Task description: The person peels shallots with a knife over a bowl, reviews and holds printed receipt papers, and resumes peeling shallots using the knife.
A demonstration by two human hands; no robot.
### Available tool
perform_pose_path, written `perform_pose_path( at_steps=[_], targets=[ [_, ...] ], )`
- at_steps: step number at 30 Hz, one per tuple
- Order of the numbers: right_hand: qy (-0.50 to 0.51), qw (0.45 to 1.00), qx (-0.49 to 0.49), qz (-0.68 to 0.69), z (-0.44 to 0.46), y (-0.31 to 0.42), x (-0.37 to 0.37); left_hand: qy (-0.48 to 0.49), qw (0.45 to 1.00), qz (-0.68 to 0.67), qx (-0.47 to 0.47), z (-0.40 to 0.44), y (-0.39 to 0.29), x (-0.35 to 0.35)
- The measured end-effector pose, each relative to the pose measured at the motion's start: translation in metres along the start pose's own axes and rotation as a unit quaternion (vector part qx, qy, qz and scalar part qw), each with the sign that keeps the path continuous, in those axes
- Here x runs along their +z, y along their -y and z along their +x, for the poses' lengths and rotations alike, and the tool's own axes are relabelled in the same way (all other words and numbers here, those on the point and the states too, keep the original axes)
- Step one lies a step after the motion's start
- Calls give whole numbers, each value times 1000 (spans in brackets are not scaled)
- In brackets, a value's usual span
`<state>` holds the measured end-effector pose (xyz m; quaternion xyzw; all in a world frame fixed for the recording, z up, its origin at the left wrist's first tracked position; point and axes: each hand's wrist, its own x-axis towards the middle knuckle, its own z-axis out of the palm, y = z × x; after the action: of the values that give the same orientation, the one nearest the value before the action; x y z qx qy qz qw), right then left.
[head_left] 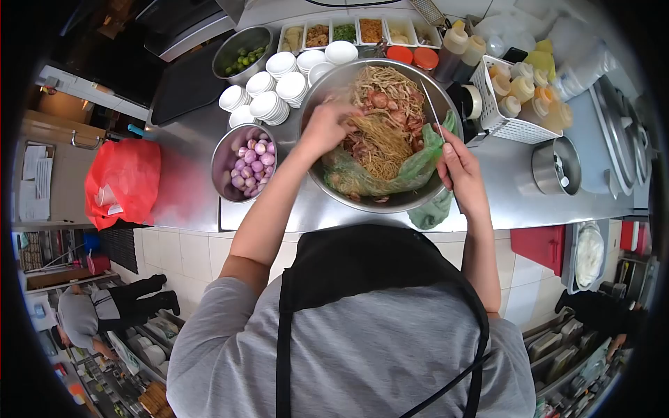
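Note:
A large steel bowl [376,206] stands at the counter's front edge. In it are thin yellowish-brown strands [385,157], reddish peeled bulbs [380,99] and paler root-like strips [387,76]. A green plastic bag [397,183] lies open under the strands, its edge hanging over the bowl's right rim. My left hand [331,127] is over the bowl's left side beside the strands, its fingers blurred. My right hand [461,167] is closed at the right rim, gripping the bag's edge. A thin metal rod [430,101] slants down toward its fingers; whether they hold it too is unclear.
Left of the bowl are a steel pot of purple shallots [252,167], stacked white cups [270,106] and a bowl of green limes [244,61]. Behind stand ingredient trays [345,33]. Right are a white bottle basket [512,125] and steel pot [555,166]. Other people work behind.

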<state>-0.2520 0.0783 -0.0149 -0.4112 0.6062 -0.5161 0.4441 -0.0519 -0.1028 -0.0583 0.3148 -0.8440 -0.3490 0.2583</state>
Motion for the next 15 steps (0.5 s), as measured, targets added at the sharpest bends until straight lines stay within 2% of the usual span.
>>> perform_pose_path(
  at_steps=[1, 4, 6, 7, 10, 13, 15],
  targets=[
    [0, 1000, 0, 1, 0, -1, -1, -2, 999, 12, -52, 1, 2, -6],
    [-4, 1000, 9, 10, -1, -3, -2, 25, 994, 35, -103, 9, 5, -14],
    [-14, 999, 20, -22, -2, -1, -1, 66, 987, 145, -24, 14, 0, -15],
    [-15, 999, 20, -22, -2, -1, -1, 67, 987, 144, -22, 14, -7, -13],
    [-21, 999, 26, -29, -1, -2, -2, 93, 977, 172, 85, 14, -39, -9],
    [-27, 999, 25, -30, 0, -1, -3, 125, 977, 124, 116, 27, -35, -1],
    [-24, 999, 27, -26, 1, 1, -4, 96, 980, 131, 117, 41, -31, 3]
  ],
)
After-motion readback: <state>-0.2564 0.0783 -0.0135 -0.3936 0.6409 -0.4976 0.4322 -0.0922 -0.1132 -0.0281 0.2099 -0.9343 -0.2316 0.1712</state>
